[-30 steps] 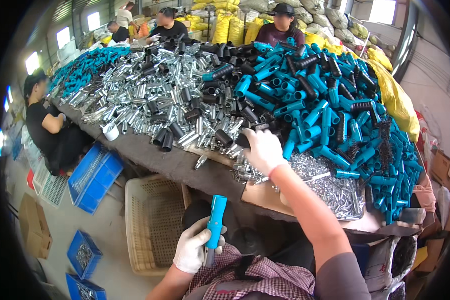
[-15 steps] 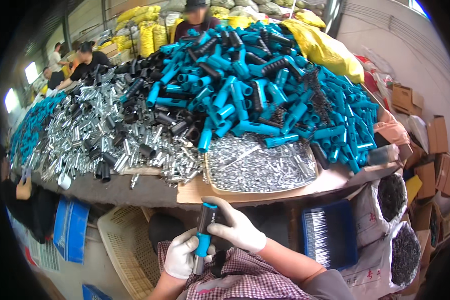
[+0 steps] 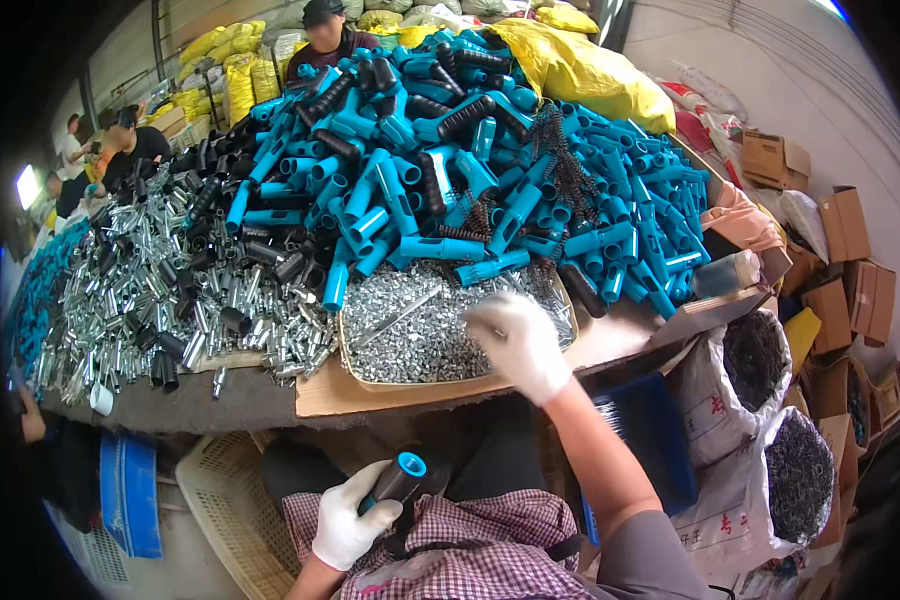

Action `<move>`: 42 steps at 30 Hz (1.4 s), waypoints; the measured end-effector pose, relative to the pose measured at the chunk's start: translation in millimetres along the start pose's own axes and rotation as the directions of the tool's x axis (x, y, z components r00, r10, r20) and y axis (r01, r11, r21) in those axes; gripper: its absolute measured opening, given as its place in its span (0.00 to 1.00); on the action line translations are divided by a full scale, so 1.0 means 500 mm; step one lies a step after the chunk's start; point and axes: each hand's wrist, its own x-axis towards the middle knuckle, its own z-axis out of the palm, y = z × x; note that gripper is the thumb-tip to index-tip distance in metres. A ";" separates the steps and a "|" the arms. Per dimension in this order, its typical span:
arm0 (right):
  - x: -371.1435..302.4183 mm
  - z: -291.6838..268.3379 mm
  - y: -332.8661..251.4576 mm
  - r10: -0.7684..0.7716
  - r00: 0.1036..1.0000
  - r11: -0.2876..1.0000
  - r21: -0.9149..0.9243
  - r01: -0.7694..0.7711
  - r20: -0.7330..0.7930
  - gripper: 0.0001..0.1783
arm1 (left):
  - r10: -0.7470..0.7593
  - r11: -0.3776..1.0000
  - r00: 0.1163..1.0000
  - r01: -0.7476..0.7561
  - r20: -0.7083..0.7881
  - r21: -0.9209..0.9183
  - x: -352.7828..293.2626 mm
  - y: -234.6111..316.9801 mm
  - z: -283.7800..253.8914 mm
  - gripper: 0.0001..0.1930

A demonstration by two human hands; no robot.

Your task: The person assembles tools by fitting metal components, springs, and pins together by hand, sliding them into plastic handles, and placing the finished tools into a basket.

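My left hand (image 3: 353, 515), in a white glove, is wrapped round a black and teal tubular housing (image 3: 401, 478) above my lap. The housing's teal-rimmed open end tilts up, and its lower part is hidden. Out over the tray (image 3: 450, 386) reaches my white-gloved right hand (image 3: 520, 343), fingers curled together and slightly blurred. Whatever they may hold cannot be made out. Small silvery metal pieces (image 3: 410, 325) fill the tray, with a thin metal rod (image 3: 400, 314) lying across them.
Teal housings (image 3: 410, 195) are heaped behind the tray, with loose metal sleeves (image 3: 140, 310) to the left. A blue bin (image 3: 660, 430) and sacks of dark parts (image 3: 705, 490) stand at right, a cream basket (image 3: 210, 475) at lower left. Co-workers (image 3: 325, 45) sit across the table.
My right hand has left the housing and moved forward and right over the tray. The left keeps the housing, now lower with its end turned toward me. The whole view has shifted.
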 end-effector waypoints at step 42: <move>-0.050 -0.141 0.256 -0.039 0.999 0.644 -0.765 0.009 -0.021 0.24 | 0.135 0.979 0.984 -0.114 -0.119 0.170 0.018 0.018 0.013 0.54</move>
